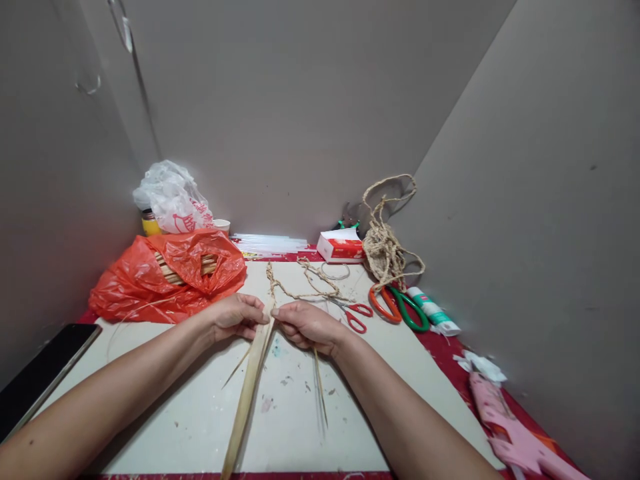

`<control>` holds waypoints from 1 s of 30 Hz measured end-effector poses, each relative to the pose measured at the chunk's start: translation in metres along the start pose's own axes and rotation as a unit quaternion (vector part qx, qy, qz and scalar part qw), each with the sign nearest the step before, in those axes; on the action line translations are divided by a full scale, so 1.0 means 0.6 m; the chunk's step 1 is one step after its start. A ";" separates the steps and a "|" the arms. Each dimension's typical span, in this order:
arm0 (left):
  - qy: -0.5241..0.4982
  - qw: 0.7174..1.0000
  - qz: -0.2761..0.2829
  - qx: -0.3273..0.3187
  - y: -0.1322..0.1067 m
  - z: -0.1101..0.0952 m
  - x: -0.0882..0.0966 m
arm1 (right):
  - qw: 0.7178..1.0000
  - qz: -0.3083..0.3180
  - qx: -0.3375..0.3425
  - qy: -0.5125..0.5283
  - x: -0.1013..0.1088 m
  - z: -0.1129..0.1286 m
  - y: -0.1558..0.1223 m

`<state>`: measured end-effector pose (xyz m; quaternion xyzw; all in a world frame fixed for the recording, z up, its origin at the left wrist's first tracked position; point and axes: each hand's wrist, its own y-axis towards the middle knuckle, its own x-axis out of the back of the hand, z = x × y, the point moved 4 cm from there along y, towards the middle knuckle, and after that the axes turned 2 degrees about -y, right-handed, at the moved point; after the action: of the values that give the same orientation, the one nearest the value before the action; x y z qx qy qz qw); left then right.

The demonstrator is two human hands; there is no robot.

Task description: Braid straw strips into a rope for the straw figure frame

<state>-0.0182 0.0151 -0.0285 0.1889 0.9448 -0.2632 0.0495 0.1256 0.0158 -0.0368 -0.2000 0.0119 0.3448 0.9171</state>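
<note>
Basically, the strip (251, 380) runs from the near edge of the sheet (350, 427) up to both hands, mid-sheet, where it meets the braid (271, 283). Left hand (240, 317): thumb and fingers pinched on the strip. Right hand (307, 327): thumb and forefinger pinched at its right edge by the join, other fingers curled; can't tell if they grip too. Thin strands (320, 387) hang below the right hand. Risks, my read: either pinch slackens, the join could loosen; uneven pull or a sharp fold could split the strip if it's dry; loose strands could tangle or get left out. Just past the right hand, red scissors (346, 307) lie close to the cord (305, 293), so a sideways drag could snag it. Rope coil (383, 250) sits farther back, well apart.
</note>
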 end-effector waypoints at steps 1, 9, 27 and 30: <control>0.004 1.000 -0.002 0.006 0.000 0.001 -0.001 | 1.000 -0.001 0.001 -0.006 -0.001 -0.001 0.000; 0.024 1.000 0.000 0.005 -0.005 -0.004 -0.008 | 0.997 -0.040 0.017 -0.061 -0.003 -0.003 0.005; 0.059 0.990 -0.108 -0.072 -0.022 0.001 -0.022 | 0.986 -0.130 0.013 -0.106 -0.013 -0.001 0.003; 0.059 0.984 -0.088 -0.146 -0.046 -0.029 -0.034 | 0.979 -0.153 0.005 -0.132 -0.013 -0.001 0.003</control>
<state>-0.0098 -0.0045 0.0035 0.1111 0.9873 -0.1138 -0.0022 0.1185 0.0121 -0.0367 -0.1473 -0.1381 0.2233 0.9536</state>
